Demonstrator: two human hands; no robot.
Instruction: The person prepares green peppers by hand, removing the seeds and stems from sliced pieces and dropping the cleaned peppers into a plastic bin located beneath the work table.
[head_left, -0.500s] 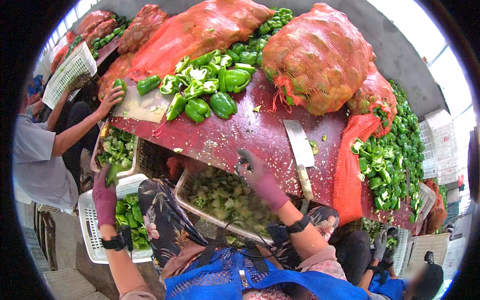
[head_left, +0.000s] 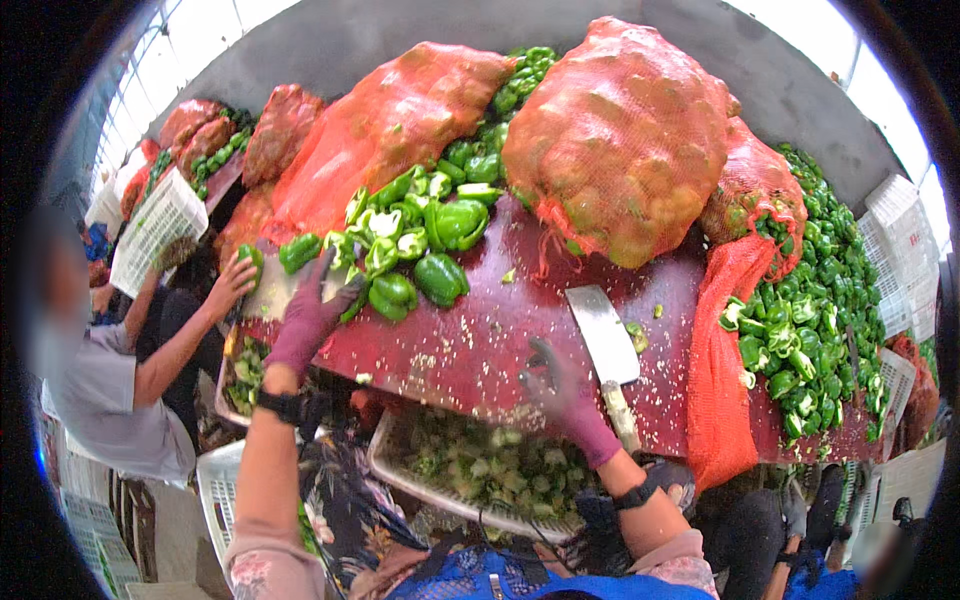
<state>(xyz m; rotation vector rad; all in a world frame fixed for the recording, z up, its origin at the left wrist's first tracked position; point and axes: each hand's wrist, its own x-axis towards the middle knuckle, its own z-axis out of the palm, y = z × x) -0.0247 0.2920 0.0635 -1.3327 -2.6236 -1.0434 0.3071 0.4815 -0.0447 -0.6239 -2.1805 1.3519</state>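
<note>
My left hand (head_left: pixel 312 318), in a purple and dark grey glove, reaches over the table's left part. Its fingers are apart at the near edge of a heap of green bell peppers (head_left: pixel 392 296), some whole, some cut open; whether the fingertips touch one I cannot make out. My right hand (head_left: pixel 568 398), gloved alike, hovers above the near table edge, fingers parted and holding nothing. Just right of it lies a cleaver (head_left: pixel 603 335) with a broad blade and pale handle, flat on the dark red table (head_left: pixel 490 330).
Bulging red mesh sacks (head_left: pixel 620 140) stand along the back. An orange-red net (head_left: pixel 722 370) hangs over the right edge beside piled peppers (head_left: pixel 815 330). Below the table is a crate of pepper scraps (head_left: pixel 480 470); a white crate (head_left: pixel 212 495) sits left. A co-worker's hand (head_left: pixel 232 285) touches a pepper.
My left hand has moved from above the white crate up and right to the pepper heap, and the green piece it held is gone from it. My right hand has shifted slightly right.
</note>
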